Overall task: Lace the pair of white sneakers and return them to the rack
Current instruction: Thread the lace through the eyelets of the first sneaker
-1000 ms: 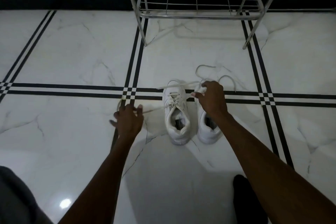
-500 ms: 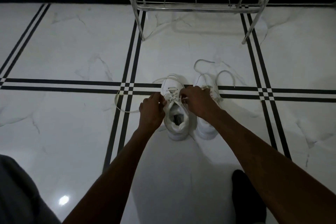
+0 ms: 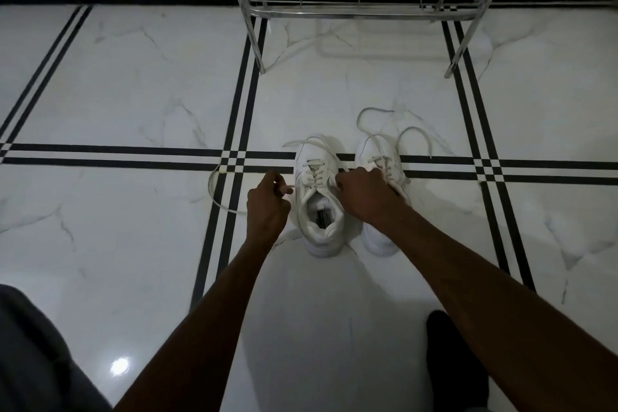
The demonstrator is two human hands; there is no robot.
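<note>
Hands flank the left sneaker [image 3: 319, 197] before the rack [image 3: 361, 10]: left hand [image 3: 267, 207] pinches its lace [image 3: 214, 191] taut; right hand [image 3: 364, 194] seemingly grips the other end.

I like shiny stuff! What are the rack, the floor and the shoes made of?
Rack: looks like polished metal, with thin silvery bars that gleam. Floor: probably glossy marble or marble-look tile, white with grey veins and a bright light spot. Shoes: seemingly smooth white leather or imitation, matte, with flat woven-looking laces.
</note>
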